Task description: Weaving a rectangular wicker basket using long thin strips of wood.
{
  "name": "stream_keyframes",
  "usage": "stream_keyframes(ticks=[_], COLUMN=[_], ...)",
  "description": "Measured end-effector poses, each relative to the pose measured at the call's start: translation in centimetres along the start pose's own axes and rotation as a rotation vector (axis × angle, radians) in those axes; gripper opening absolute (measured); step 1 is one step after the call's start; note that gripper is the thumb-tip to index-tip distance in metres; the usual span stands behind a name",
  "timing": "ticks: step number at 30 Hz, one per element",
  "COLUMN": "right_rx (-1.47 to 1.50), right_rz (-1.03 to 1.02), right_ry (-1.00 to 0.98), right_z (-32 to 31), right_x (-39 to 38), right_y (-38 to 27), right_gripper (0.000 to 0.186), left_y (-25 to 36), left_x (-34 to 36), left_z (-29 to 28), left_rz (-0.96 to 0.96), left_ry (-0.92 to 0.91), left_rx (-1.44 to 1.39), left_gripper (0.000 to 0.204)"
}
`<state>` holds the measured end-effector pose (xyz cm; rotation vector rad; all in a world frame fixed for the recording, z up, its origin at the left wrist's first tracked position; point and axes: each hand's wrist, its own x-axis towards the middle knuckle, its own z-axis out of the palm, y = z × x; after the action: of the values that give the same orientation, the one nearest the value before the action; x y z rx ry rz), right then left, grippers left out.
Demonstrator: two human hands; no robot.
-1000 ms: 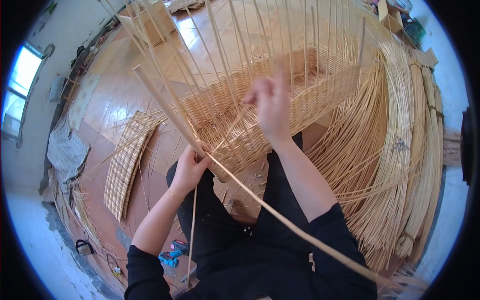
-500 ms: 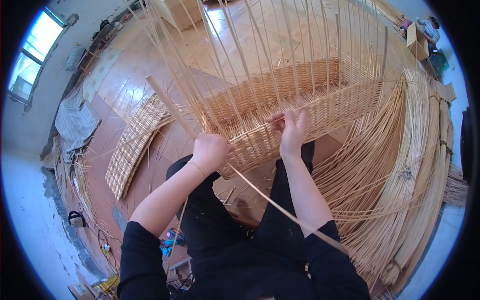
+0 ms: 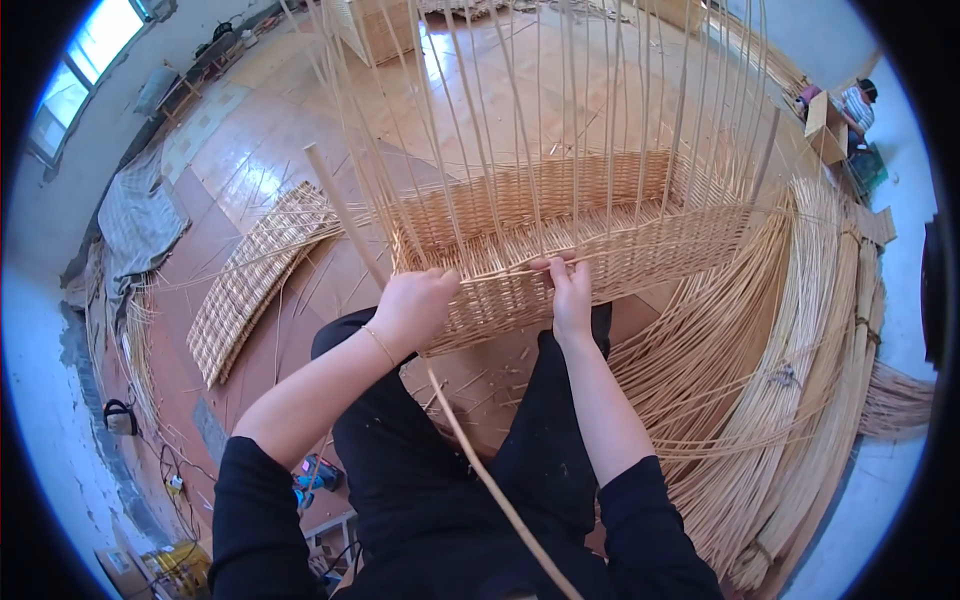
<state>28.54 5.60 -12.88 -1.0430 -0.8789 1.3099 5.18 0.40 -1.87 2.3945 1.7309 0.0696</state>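
A long rectangular wicker basket [image 3: 600, 262] stands in front of my knees, its tall upright stakes [image 3: 520, 140] rising from the walls. At the near left corner my left hand [image 3: 416, 308] is closed around a wicker strand [image 3: 478, 462], which trails down over my lap to the lower edge. My right hand [image 3: 572, 300] pinches at the near rim, thumb and fingers on the weave there; the exact strand between its fingertips is hard to make out. Just left of my left hand a thick pole [image 3: 343, 212] leans up at the basket's corner.
A woven wicker panel [image 3: 262, 275] lies on the floor at the left. Large bundles of long rods [image 3: 790, 380] spread along the right side. Cut scraps litter the tiles. A power tool [image 3: 320, 474] lies by my left leg. Another person [image 3: 858, 108] is at the far right.
My left hand has moved slightly down and right along the rim, and the trailing strand now hangs more steeply. My right hand has lowered, its fingers closing on the rim. The view has shifted.
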Motion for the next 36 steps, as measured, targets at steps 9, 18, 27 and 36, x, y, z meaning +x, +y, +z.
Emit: stream_keyframes(ticks=[9, 18, 27, 36], right_rx=[-0.839, -0.785, -0.331, -0.508], right_rz=[-0.800, -0.776, -0.264, -0.679], right_ry=[-0.249, 0.271, 0.117, -0.019], right_z=[4.0, 6.2, -1.7, 4.1], right_x=[0.4, 1.1, -0.6, 5.4], right_y=[-8.5, -13.0, -7.3, -14.5], right_gripper=[0.036, 0.057, 0.044, 0.049], left_y=[2.0, 2.1, 6.7, 7.2], left_x=[2.9, 2.1, 8.2, 8.0], left_z=[4.0, 3.3, 1.5, 3.1], left_rz=[-0.072, -0.052, 0.188, -0.021], left_ry=[0.081, 0.031, 0.118, 0.100], left_rx=[-0.259, -0.057, -0.251, -0.248], left_gripper=[0.025, 0.012, 0.019, 0.020])
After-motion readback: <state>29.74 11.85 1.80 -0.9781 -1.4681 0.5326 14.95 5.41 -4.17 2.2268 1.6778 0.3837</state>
